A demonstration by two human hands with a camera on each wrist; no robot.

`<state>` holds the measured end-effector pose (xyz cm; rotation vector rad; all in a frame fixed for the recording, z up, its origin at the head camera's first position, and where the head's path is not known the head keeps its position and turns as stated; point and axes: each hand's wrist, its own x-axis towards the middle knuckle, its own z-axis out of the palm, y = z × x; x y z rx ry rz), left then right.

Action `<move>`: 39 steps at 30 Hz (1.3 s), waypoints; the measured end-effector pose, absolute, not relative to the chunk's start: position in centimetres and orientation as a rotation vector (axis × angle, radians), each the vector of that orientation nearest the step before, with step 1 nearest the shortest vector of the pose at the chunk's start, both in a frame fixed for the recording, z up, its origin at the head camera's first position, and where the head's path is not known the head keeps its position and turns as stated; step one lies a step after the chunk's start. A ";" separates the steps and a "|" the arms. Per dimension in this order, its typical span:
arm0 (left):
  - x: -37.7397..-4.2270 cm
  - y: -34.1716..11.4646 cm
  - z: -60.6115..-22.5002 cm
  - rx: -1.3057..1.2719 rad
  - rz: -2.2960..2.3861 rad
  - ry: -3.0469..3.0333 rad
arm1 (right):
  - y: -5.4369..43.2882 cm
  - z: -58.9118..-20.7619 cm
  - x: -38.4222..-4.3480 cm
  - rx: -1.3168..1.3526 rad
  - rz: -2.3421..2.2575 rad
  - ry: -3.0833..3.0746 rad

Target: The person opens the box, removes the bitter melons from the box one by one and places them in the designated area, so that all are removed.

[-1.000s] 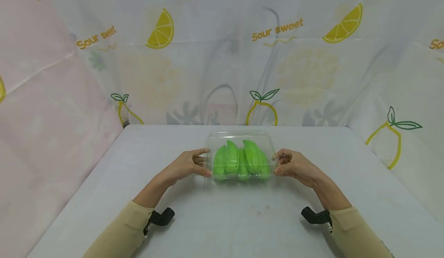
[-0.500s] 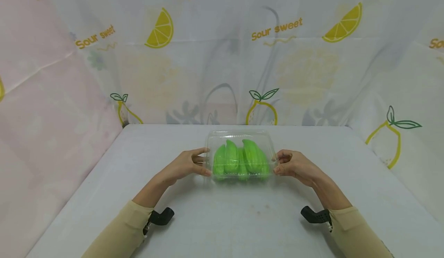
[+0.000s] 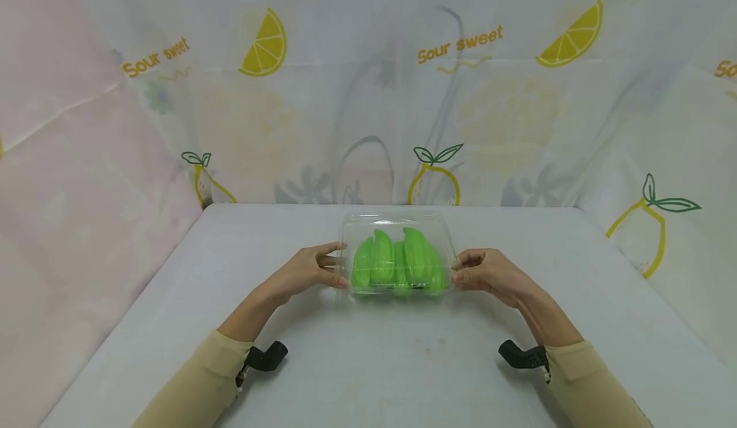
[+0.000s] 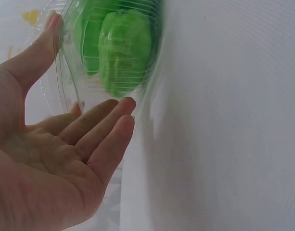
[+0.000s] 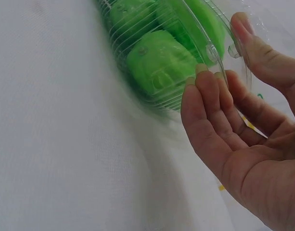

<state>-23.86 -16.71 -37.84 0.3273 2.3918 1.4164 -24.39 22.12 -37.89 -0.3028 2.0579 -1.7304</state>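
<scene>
A clear plastic clamshell box point(image 3: 397, 219) rests on the white table, its lid down. Inside lie several bright green, long, curved pieces point(image 3: 416, 258), shaped like green bananas and seen end-on through the ribbed wall in the wrist views. At the box's left side, my left hand point(image 3: 308, 271) pinches the rim between thumb point(image 4: 52, 30) and index finger, the other fingers stretched out underneath. My right hand point(image 3: 489, 276) grips the opposite side, its thumb point(image 5: 243, 30) on the lid's edge and its fingers partly bent against the wall.
White cloth covers the table point(image 3: 397, 364). Behind it hangs a curtain point(image 3: 368, 89) printed with lemons, which wraps round both sides. Each beige sleeve point(image 3: 192, 377) has a small black wrist camera point(image 3: 267, 356) near the cuff.
The head view has tilted down very slightly. Both hands stay at the box's sides, and the box keeps its place on the table.
</scene>
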 end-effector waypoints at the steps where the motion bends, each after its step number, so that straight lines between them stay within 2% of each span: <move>1: -23.9 -16.7 -37.8 0.326 1.418 2.392 | 22.1 -37.9 -24.4 -0.305 -1.730 2.058; 39: -23.5 -16.4 -37.4 0.270 1.381 2.500 | 22.2 -38.4 -24.8 -0.313 -1.698 2.085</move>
